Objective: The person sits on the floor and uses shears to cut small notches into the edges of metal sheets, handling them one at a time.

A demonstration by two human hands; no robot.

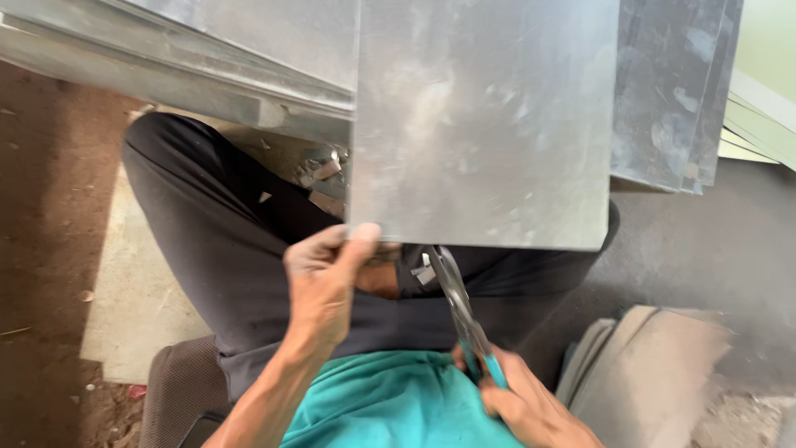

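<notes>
Over your lap: sheet (485, 116), grey metal, flat, near edge facing you. Left hand (323, 286): fingers clamped on that edge at its left corner. Right hand (518, 402): fingers closed round teal-handled snips (460, 311), blades meeting the edge. Step judged: cut just starting. Next move calls for a steady sheet and a straight line.

The metal sheet (485, 124) is dull silver-grey with pale smudges. The snips (464, 319) have steel-grey blades and teal handles — matching the teal shirt (398, 398). The trousers (224, 241) are black — the floor (50, 207) reddish-brown.
</notes>
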